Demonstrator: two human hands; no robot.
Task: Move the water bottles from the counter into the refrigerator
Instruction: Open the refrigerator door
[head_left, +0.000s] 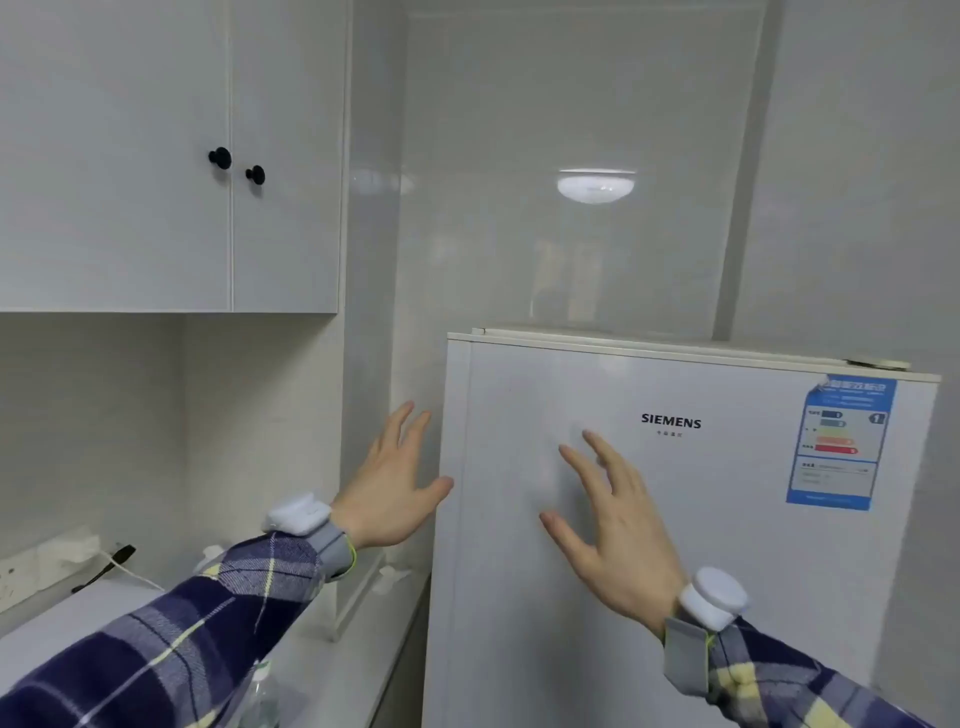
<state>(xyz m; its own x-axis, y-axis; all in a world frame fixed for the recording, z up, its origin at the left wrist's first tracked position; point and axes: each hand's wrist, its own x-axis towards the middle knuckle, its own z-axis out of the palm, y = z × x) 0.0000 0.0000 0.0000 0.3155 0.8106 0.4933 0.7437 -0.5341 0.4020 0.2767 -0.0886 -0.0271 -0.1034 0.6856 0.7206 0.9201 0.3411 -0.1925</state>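
The white refrigerator (675, 545) stands at the right with its door closed. My left hand (389, 488) hovers open at the door's left edge, thumb touching the edge. My right hand (608, 525) is open with fingers spread, in front of the door's upper middle. On the counter (332, 670) below my left sleeve, a clear water bottle (260, 696) shows only its top, mostly hidden by the arm. Another bottle cap (210, 553) peeks out behind my left forearm.
White wall cabinets (166, 156) with two black knobs hang at the upper left. A power strip and cable (104, 564) lie at the counter's back left. A blue energy label (836, 441) sticks on the door's upper right.
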